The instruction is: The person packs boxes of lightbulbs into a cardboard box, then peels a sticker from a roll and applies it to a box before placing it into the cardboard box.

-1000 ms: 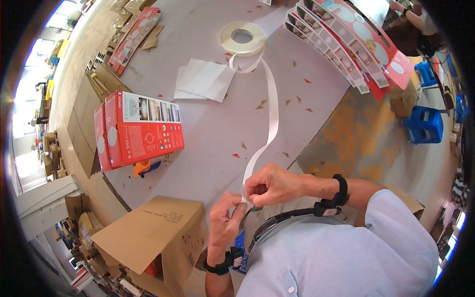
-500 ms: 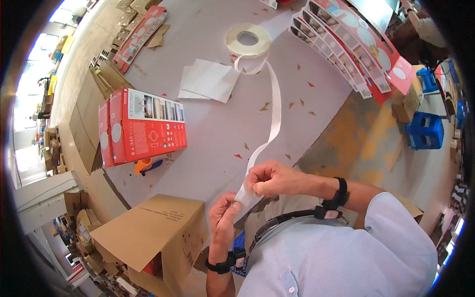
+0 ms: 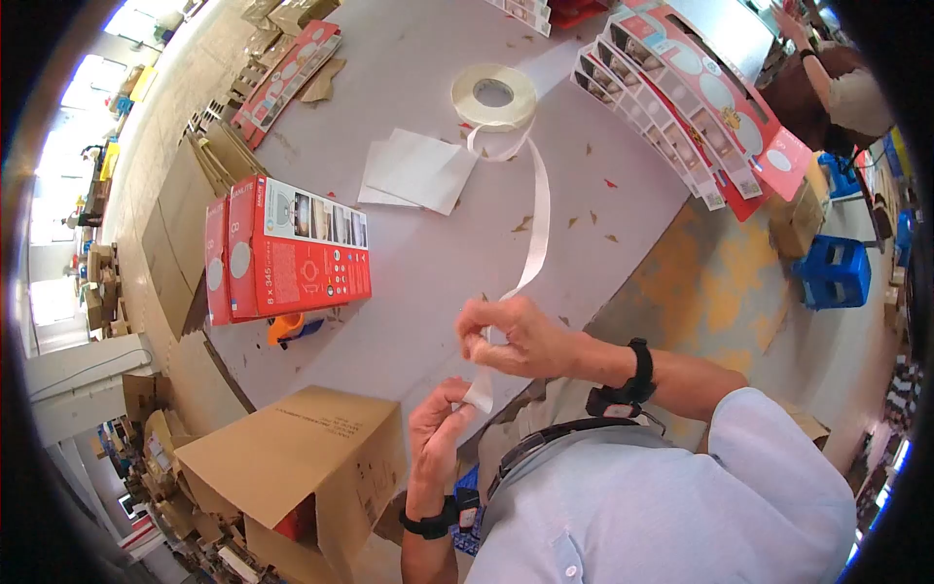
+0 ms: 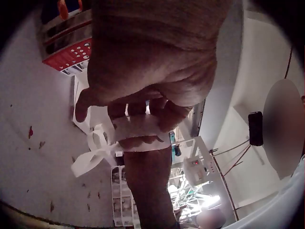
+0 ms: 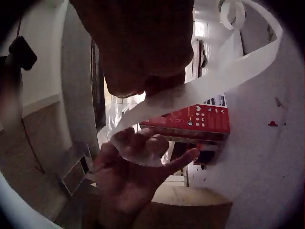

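Note:
A white strip of tape [image 3: 538,229] runs from a roll of tape [image 3: 523,107] on the table down to both hands. My left hand [image 3: 438,428] pinches the loose end of the strip between thumb and fingers, close to my body. Farther forward, my right hand [image 3: 516,336] pinches the same strip with curled fingers. Between the hands a short curved length of tape [image 3: 479,391] shows in the head view. In the right wrist view the tape [image 5: 219,78] crosses in front of the left hand [image 5: 131,183], hiding part of its fingers.
White sheets [image 3: 418,170] lie beside the roll. Two red printed boxes [image 3: 311,273] stand at the left, near an orange and blue object [image 3: 284,328]. An open brown carton [image 3: 292,438] sits at front left. Printed cardboard pieces [image 3: 671,107] fill the far right; a blue stool [image 3: 834,273] stands beyond.
My right hand has moved forward from the left hand, widening the gap between them along the tape. The left hand keeps its pinch on the end.

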A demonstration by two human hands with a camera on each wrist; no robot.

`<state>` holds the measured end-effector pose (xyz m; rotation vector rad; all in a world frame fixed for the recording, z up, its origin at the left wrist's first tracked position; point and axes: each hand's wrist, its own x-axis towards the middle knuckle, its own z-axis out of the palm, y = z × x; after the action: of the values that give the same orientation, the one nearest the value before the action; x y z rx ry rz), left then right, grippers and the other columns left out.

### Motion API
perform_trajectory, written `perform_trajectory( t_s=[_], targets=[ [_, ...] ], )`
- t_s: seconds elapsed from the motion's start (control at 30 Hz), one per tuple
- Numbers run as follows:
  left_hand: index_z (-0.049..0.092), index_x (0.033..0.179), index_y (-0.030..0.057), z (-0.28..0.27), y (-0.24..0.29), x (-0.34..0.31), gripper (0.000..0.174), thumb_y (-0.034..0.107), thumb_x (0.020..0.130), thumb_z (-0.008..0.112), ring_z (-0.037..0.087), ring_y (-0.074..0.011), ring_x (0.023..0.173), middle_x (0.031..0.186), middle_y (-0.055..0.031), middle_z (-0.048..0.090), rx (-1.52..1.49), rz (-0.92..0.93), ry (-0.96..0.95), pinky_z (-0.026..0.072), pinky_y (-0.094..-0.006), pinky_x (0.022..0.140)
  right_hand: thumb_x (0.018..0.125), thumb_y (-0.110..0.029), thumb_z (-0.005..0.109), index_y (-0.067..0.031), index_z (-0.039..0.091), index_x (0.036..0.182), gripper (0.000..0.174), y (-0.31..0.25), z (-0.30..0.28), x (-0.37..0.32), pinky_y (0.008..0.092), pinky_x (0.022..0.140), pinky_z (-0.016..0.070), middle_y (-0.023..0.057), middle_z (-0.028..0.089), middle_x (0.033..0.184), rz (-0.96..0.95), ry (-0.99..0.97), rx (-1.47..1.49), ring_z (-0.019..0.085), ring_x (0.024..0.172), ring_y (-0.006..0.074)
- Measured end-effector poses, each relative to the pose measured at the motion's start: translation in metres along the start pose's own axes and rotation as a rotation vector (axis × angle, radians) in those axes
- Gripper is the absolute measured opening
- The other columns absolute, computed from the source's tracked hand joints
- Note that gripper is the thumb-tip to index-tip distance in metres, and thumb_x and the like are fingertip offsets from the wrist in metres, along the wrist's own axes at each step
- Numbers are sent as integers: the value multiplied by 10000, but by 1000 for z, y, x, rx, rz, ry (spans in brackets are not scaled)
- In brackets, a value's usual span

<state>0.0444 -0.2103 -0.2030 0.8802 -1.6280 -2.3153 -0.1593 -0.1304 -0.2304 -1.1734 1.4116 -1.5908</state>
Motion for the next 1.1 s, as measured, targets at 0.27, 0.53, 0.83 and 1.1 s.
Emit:
perform_trajectory(
  t_s=[0.27, 0.53, 0.83, 1.1],
  targets=[
    [656, 1006, -4, 3, 1, 0, 176, 115, 905, 575, 533, -117, 899, 988, -25, 626, -97, 6, 45, 401, -258, 831, 922, -18, 544, -34, 548, 978, 58, -2, 8, -2, 261, 508, 365, -6, 496, 632, 164, 28, -22, 408, 573, 62],
    [596, 1195, 2, 25, 7, 11, 355, 83, 855, 657, 520, -141, 1081, 1157, -59, 606, 253, 177, 286, 394, -302, 955, 939, -27, 545, -36, 552, 972, 35, -9, 7, -2, 239, 491, 329, -29, 472, 619, 137, 61, -5, 378, 567, 34],
    [708, 1026, 11, 38, 10, 2, 180, 78, 862, 734, 650, -159, 841, 904, -76, 698, 567, 152, 517, 510, -310, 803, 921, 3, 549, -32, 552, 998, 85, -5, 12, 1, 240, 489, 339, -32, 473, 623, 103, 81, -23, 384, 566, 31],
    [691, 1084, -21, 46, 8, 2, 202, 82, 912, 711, 669, -147, 893, 968, -67, 717, 317, 47, 492, 531, -291, 819, 901, 7, 569, -42, 562, 1012, 121, -5, 17, 3, 250, 492, 392, 5, 512, 627, 47, 95, -136, 433, 539, 61]
  ],
)
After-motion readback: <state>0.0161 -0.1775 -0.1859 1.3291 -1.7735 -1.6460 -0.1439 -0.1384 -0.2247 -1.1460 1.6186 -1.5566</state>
